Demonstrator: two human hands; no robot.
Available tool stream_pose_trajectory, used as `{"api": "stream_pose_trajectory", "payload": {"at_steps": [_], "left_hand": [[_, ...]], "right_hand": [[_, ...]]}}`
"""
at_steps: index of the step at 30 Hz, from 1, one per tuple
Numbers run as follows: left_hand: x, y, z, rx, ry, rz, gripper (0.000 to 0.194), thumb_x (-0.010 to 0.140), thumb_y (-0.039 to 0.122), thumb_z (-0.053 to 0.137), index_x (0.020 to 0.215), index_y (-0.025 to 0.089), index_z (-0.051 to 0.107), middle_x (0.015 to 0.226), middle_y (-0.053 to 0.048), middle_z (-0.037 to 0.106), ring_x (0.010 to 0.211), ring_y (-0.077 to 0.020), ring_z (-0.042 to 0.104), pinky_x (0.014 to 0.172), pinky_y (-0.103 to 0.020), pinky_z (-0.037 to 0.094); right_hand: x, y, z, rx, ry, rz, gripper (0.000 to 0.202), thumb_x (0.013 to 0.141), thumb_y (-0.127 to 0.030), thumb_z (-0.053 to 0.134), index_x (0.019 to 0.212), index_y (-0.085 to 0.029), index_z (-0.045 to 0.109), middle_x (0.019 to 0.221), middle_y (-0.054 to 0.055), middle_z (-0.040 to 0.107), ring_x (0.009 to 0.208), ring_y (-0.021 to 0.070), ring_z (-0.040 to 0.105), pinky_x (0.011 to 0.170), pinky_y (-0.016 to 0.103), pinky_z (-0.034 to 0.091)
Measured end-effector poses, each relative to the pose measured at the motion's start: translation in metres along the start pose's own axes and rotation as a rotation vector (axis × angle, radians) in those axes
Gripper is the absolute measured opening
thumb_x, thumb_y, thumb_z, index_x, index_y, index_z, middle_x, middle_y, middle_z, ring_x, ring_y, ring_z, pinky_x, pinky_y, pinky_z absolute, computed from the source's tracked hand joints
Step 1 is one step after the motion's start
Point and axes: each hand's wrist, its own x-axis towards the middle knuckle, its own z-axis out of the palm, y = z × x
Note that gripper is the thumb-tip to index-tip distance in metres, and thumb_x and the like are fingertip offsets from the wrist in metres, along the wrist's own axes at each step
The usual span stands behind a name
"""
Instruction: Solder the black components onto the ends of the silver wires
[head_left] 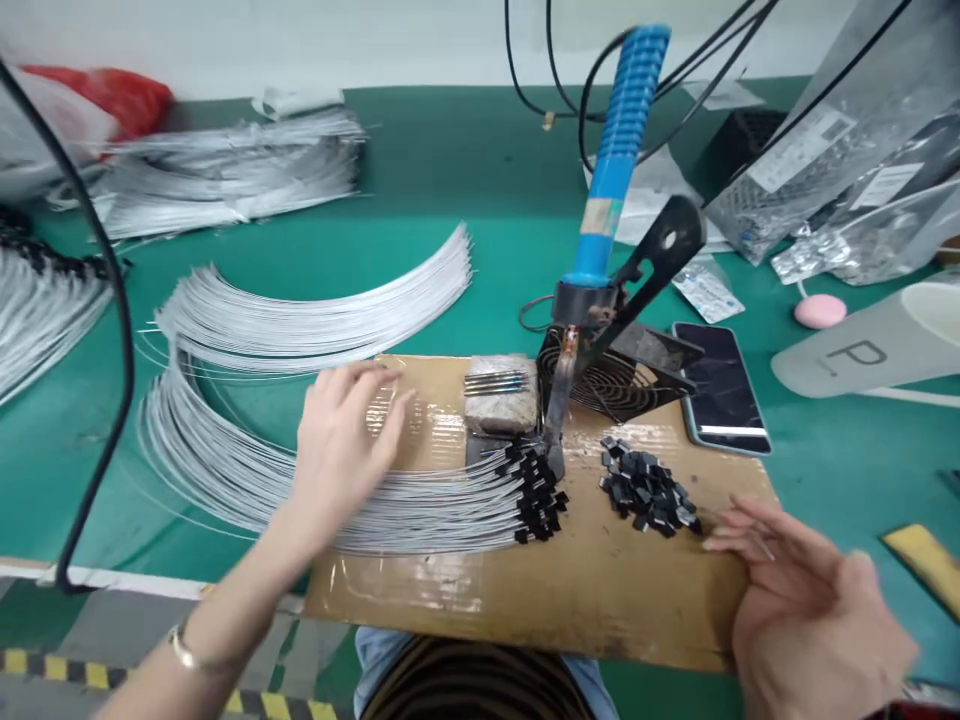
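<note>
Thin white wires with small black ends point(450, 518) lie across brown cardboard point(615, 595) on the green desk point(510, 260). From those ends, the half-open left hand point(339, 445) is over the wires toward nine o'clock — nothing visibly gripped. Small black square pieces point(646, 485) form a heap at three o'clock; the right hand point(802, 595), loosely curled, is near four — whether it holds anything, I cannot tell.

The one character I can read is the large dark letter P point(857, 354) on the pale cup point(911, 335) to my right. Farther back, a white label point(804, 150) and a second label point(889, 186) stand on clear plastic packaging point(892, 70); they seem to carry print, but it is too small and blurred for me to make out any words or numbers.
</note>
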Motion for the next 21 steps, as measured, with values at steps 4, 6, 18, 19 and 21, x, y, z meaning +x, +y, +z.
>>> {"api": "stream_pose_trajectory", "payload": {"at_steps": [4, 6, 18, 19, 21], "left_hand": [[0.061, -0.054, 0.024, 0.016, -0.091, -0.025, 0.02, 0.099, 0.03, 0.065, 0.112, 0.016, 0.071, 0.111, -0.014, 0.068, 0.109, -0.0321, 0.065, 0.102, -0.048, 0.05], [0.08, -0.068, 0.038, 0.007, -0.117, -0.03, 0.02, 0.098, 0.032, 0.067, 0.11, 0.016, 0.07, 0.112, -0.011, 0.068, 0.11, -0.0289, 0.064, 0.102, -0.047, 0.051], [0.092, -0.072, 0.035, -0.225, -0.042, -0.131, 0.02, 0.097, 0.035, 0.072, 0.093, 0.016, 0.071, 0.111, -0.007, 0.075, 0.113, -0.0249, 0.068, 0.105, -0.047, 0.051], [0.091, -0.071, 0.033, -0.251, -0.041, -0.151, 0.019, 0.096, 0.035, 0.072, 0.092, 0.016, 0.072, 0.107, -0.007, 0.076, 0.108, -0.0239, 0.069, 0.103, -0.046, 0.052], [0.091, -0.069, 0.031, -0.299, -0.044, -0.191, 0.018, 0.094, 0.034, 0.073, 0.092, 0.016, 0.073, 0.098, -0.005, 0.077, 0.095, -0.0221, 0.071, 0.095, -0.041, 0.054]], "right_hand": [[-0.004, -0.003, 0.007, -0.013, 0.074, 0.029, 0.044, 0.095, -0.043, 0.056, 0.073, -0.022, 0.088, 0.062, 0.016, 0.079, 0.039, 0.027, 0.07, 0.033, 0.043, 0.048], [-0.008, -0.009, 0.013, -0.026, 0.107, 0.066, 0.046, 0.097, -0.043, 0.054, 0.071, -0.022, 0.087, 0.065, 0.017, 0.08, 0.04, 0.0274, 0.07, 0.034, 0.044, 0.05], [-0.012, -0.019, 0.022, -0.025, 0.168, 0.097, 0.044, 0.097, -0.046, 0.065, 0.065, -0.021, 0.084, 0.064, 0.017, 0.079, 0.043, 0.0266, 0.07, 0.037, 0.041, 0.053], [-0.013, -0.021, 0.024, -0.026, 0.173, 0.11, 0.044, 0.097, -0.046, 0.065, 0.066, -0.021, 0.084, 0.065, 0.017, 0.079, 0.044, 0.0262, 0.07, 0.037, 0.041, 0.053], [-0.017, -0.026, 0.027, -0.025, 0.174, 0.136, 0.043, 0.098, -0.046, 0.064, 0.07, -0.019, 0.084, 0.069, 0.015, 0.08, 0.049, 0.0249, 0.071, 0.041, 0.039, 0.056]]}}
